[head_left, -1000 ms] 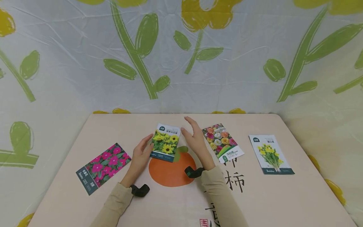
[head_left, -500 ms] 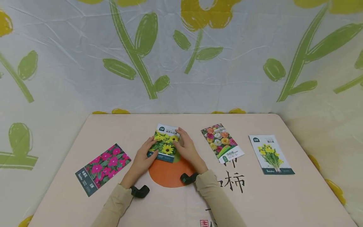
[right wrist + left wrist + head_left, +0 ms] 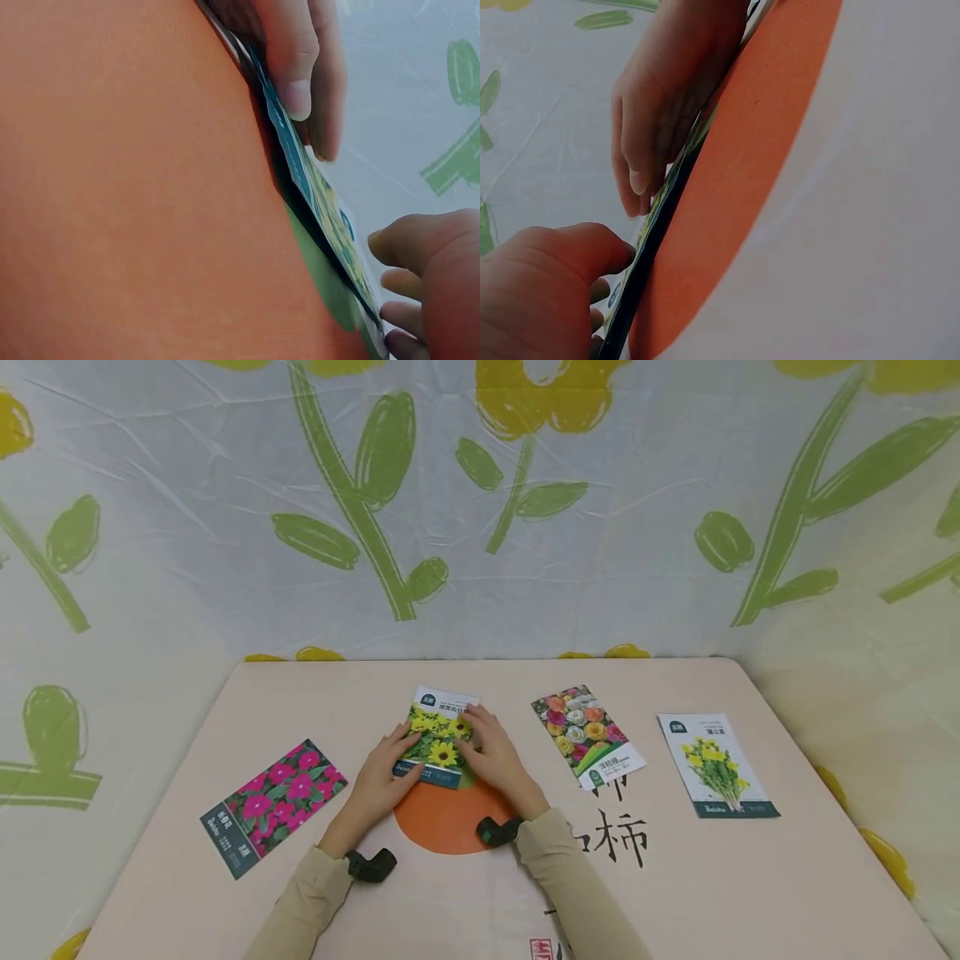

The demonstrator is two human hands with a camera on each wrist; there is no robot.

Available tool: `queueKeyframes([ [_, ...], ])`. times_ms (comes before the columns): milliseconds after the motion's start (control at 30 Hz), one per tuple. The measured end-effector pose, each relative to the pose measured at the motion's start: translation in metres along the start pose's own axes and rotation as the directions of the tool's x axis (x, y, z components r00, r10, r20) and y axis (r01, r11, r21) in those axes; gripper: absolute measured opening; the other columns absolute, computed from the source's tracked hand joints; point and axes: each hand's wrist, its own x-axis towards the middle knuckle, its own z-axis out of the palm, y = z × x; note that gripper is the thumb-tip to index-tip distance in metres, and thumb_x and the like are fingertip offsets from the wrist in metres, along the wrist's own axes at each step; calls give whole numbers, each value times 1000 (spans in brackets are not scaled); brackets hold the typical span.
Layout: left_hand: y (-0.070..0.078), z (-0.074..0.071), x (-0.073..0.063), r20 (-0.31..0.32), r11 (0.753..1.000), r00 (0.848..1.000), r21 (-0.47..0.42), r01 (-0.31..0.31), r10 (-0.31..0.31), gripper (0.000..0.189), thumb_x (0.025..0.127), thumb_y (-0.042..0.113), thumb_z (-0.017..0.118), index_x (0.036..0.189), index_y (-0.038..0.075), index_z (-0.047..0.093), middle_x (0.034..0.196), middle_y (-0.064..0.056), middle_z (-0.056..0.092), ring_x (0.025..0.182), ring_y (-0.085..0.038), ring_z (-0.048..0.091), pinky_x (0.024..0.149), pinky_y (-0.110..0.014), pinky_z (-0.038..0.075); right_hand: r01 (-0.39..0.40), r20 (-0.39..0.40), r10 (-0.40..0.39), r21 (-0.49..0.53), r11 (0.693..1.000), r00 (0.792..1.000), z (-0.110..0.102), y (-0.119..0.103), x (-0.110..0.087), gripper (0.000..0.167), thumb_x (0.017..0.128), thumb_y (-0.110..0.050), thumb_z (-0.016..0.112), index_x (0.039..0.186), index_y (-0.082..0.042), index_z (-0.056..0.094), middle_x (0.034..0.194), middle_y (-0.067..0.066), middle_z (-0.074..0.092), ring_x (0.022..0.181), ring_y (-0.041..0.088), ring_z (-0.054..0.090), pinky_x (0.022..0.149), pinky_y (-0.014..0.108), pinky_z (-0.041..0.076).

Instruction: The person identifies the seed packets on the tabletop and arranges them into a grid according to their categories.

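Observation:
A seed packet [image 3: 441, 752] with yellow sunflowers lies near the middle of the table, overlapping the printed orange persimmon [image 3: 442, 822]. My left hand [image 3: 378, 772] rests at its left edge, fingers spread over the side and thumb low near the dark band. On the opposite side, my right hand [image 3: 495, 762] lies with its fingers over the upper right part. In the right wrist view the packet's edge [image 3: 322, 202] looks layered and slightly raised off the cloth. The right hand's fingertips [image 3: 397, 315] are right at that edge.
A pink-flower packet [image 3: 273, 806] lies slanted at the left. To the right are a packet with mixed-colour blooms [image 3: 588, 735] and a yellow dandelion packet [image 3: 718, 768]. Black characters [image 3: 622, 839] are printed on the pale tablecloth [image 3: 705, 893]. Floral fabric [image 3: 600, 568] stands behind.
My right hand has come left and down from beside the sunflower packet onto it. The left hand's fingers have spread further over its left side. The other packets stay put.

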Motion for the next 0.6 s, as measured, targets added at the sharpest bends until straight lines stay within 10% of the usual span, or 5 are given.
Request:
queueKeyframes([
  [600,-3,0,3,52,990,994,99,-97,92,49,95,29,67,138,6,59,154,-10,42,149,-31,23,118,-57,17,22,53,-15,-127,992,998,0,-1,2,51,94,-22,61,139,2,54,153,21,40,146,38,26,119,53,18],
])
